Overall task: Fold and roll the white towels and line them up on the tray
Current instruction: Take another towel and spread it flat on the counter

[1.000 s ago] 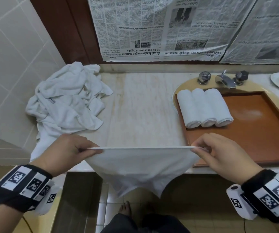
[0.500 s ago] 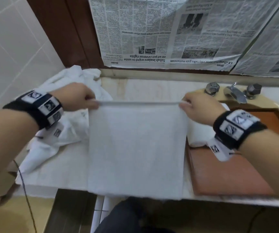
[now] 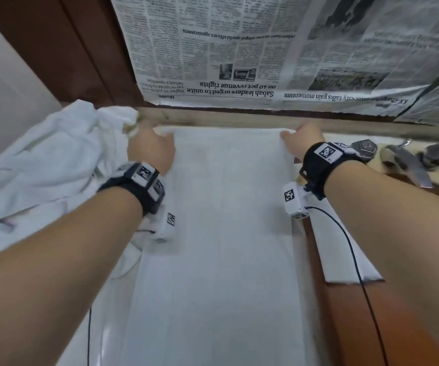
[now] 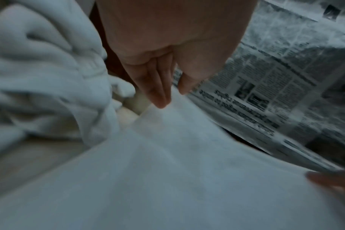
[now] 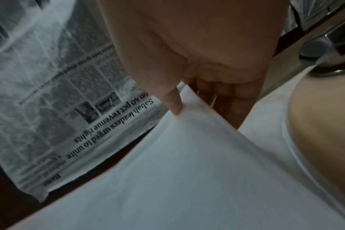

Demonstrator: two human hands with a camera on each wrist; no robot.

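Note:
A white towel (image 3: 223, 233) lies spread flat on the counter, running from the back ledge to the front edge. My left hand (image 3: 151, 149) pinches its far left corner, thumb over fingers (image 4: 159, 96). My right hand (image 3: 302, 140) pinches the far right corner, with the thumb (image 5: 173, 105) on top and the fingers underneath. Both hands sit close to the back wall. The brown tray (image 3: 403, 326) lies to the right under my right forearm. One rolled towel (image 3: 345, 254) shows on it; the arm hides the others.
A heap of loose white towels (image 3: 41, 167) fills the counter's left side, touching my left wrist. The chrome tap and knobs (image 3: 405, 162) stand at the back right. Newspaper (image 3: 239, 48) covers the wall behind the ledge.
Both hands carried the towel's top edge from the counter's front edge away from me to the back ledge. The towel, which hung down, now lies flat on the counter.

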